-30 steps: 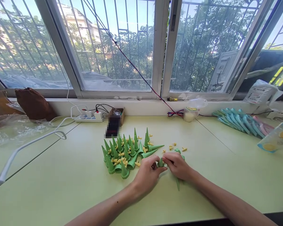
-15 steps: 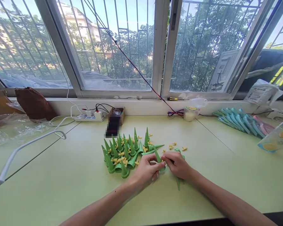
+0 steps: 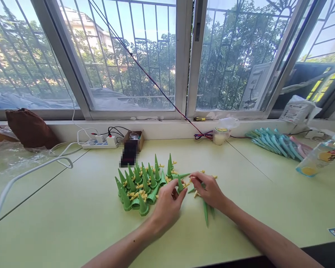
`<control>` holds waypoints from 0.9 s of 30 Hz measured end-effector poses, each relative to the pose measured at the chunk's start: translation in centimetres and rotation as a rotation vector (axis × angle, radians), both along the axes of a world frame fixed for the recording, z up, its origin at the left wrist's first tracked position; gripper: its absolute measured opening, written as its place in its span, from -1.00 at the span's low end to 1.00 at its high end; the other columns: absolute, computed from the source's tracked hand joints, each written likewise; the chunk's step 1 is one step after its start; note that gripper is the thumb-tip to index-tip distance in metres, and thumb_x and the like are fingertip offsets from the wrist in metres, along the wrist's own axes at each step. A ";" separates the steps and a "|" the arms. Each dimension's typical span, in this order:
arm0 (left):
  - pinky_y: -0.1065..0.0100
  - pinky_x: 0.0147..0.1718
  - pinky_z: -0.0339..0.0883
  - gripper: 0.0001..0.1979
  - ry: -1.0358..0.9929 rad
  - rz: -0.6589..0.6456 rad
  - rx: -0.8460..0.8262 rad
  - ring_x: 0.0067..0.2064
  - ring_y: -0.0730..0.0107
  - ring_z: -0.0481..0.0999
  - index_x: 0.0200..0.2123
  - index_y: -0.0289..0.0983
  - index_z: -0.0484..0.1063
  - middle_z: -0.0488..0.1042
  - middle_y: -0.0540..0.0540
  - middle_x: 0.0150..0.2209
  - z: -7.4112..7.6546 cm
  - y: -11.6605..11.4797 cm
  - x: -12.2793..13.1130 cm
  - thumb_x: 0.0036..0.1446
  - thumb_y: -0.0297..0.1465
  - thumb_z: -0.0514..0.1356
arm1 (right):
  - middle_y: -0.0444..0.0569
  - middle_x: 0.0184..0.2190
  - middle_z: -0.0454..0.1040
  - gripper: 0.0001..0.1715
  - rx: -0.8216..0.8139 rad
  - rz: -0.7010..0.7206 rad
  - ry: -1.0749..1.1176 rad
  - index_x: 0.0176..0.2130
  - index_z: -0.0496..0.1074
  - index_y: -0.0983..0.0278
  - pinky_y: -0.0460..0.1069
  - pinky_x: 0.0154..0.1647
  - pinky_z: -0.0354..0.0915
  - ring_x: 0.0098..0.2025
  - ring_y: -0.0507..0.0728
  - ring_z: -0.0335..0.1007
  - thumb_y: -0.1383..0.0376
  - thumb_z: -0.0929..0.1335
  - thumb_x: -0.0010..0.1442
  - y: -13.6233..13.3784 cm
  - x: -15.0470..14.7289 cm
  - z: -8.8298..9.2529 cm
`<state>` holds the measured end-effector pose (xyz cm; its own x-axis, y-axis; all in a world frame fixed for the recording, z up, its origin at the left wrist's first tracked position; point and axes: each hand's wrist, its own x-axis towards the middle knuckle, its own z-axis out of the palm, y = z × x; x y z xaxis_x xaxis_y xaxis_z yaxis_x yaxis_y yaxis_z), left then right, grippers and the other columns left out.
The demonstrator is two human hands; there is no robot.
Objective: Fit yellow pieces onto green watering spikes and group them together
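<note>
My left hand [image 3: 167,201] is closed on a green plastic cone [image 3: 180,184] held upright, its thumb and fingers around the base. A small yellow piece [image 3: 186,184] juts out from the cone's right side. Just to the right, my right hand [image 3: 209,190] hovers with loosely curled fingers, apart from the cone, and I see nothing held in it. Several loose yellow pieces [image 3: 195,193] and green cones [image 3: 206,214] lie around and below that hand, partly hidden by it. Left of my hands stands a cluster of green cones [image 3: 143,206] with yellow pieces among them.
A small cardboard box [image 3: 141,139] and a blurred dark object [image 3: 129,153] sit behind the cones. A power strip [image 3: 100,144] and white metal bar [image 3: 30,173] are left. A jar [image 3: 220,137], teal packets [image 3: 276,143] and a bottle [image 3: 318,158] stand right.
My right hand has drawn away from the cone, and the yellow piece now sticks out from its side. The view has shifted slightly; my left hand still holds the cone.
</note>
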<state>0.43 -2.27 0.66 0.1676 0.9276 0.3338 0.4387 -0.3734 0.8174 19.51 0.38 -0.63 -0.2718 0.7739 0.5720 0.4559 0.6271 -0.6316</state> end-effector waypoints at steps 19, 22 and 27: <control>0.40 -0.51 0.04 -0.67 0.085 0.027 0.025 -0.52 0.44 0.17 -0.40 -0.29 0.50 0.28 0.05 -0.57 -1.6 1.2 -0.6 0.27 -0.16 0.16 | 0.06 -0.12 0.52 -0.87 -0.072 0.020 -0.379 -0.14 0.51 0.27 0.11 -0.01 0.35 -0.04 0.23 0.43 0.39 0.37 0.30 0.4 0.4 -0.8; 0.39 -0.49 0.06 -0.70 0.132 0.037 0.056 -0.51 0.42 0.20 -0.39 -0.28 0.50 0.29 0.05 -0.57 -1.7 1.3 -0.6 0.27 -0.20 0.17 | 0.05 -0.14 0.51 -0.87 -0.082 0.020 -0.382 -0.13 0.51 0.26 0.09 -0.03 0.35 -0.06 0.22 0.43 0.39 0.37 0.30 0.3 0.3 -0.7; 0.37 -0.36 0.24 -0.81 0.162 -0.057 0.123 -0.38 0.37 0.40 -0.32 -0.25 0.50 0.52 -0.05 -0.34 -1.7 1.4 -0.7 0.29 -0.31 0.16 | 0.02 -0.20 0.50 -0.88 -0.090 0.012 -0.421 -0.16 0.50 0.26 0.06 -0.08 0.34 -0.12 0.19 0.43 0.39 0.37 0.29 0.2 0.3 -0.5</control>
